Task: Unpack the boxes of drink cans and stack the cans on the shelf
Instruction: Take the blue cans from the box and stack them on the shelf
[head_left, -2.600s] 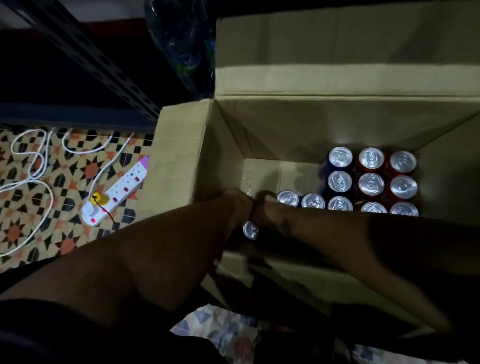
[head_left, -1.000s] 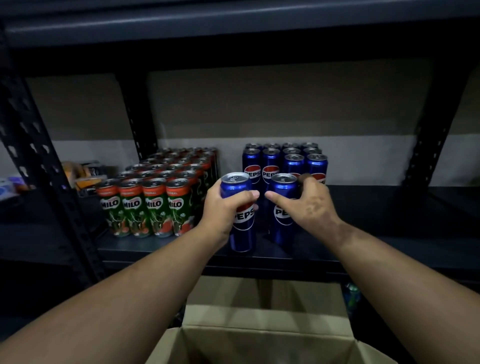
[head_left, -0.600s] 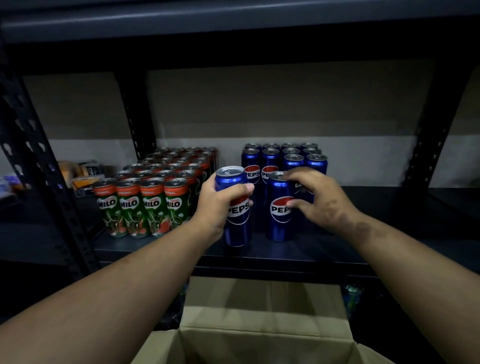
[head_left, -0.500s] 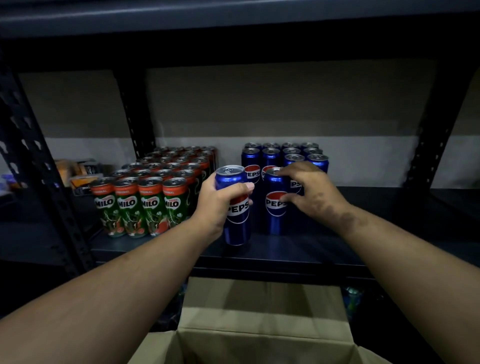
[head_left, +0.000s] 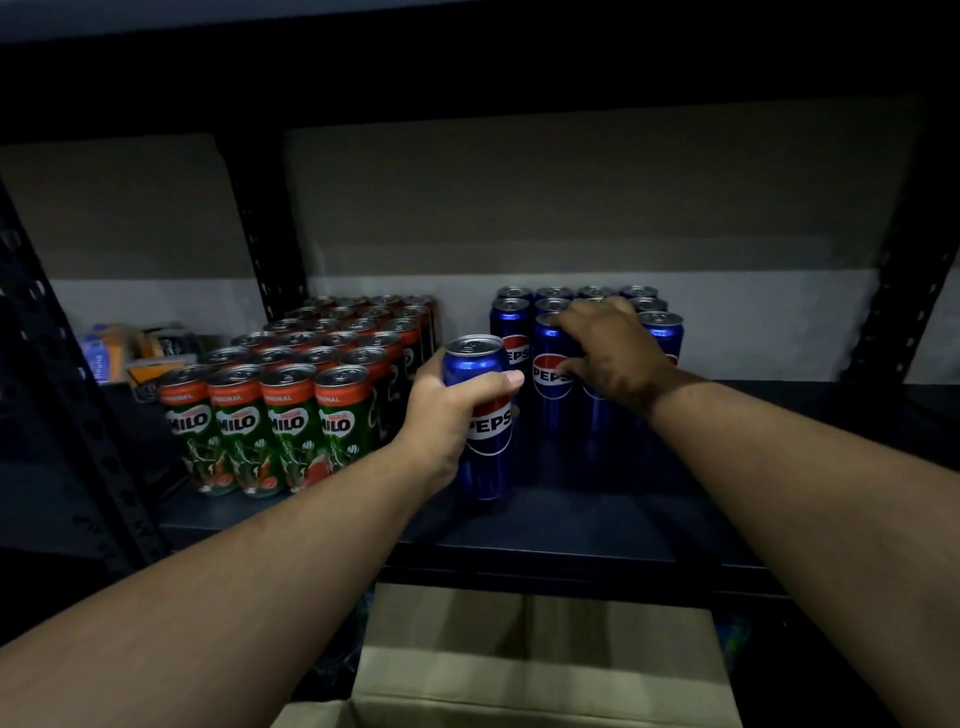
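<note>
1. The left hand (head_left: 447, 410) is wrapped round an upright blue can (head_left: 480, 415), thumb across its front, near the front of the shelf (head_left: 571, 525).
2. That can stands tall, its long axis straight up. It is nearer and further left than the blue cans (head_left: 587, 312) at the back.
3. The open spot lies just beyond and slightly right of it, beside the second can (head_left: 553, 379).
4. The right hand (head_left: 608, 353) curls over that second can's top, thumb on its label. It seems to be gripping, though the light is dim.
5. Green cans (head_left: 291, 395) sit to the left; the cardboard box (head_left: 519, 670) waits below.
</note>
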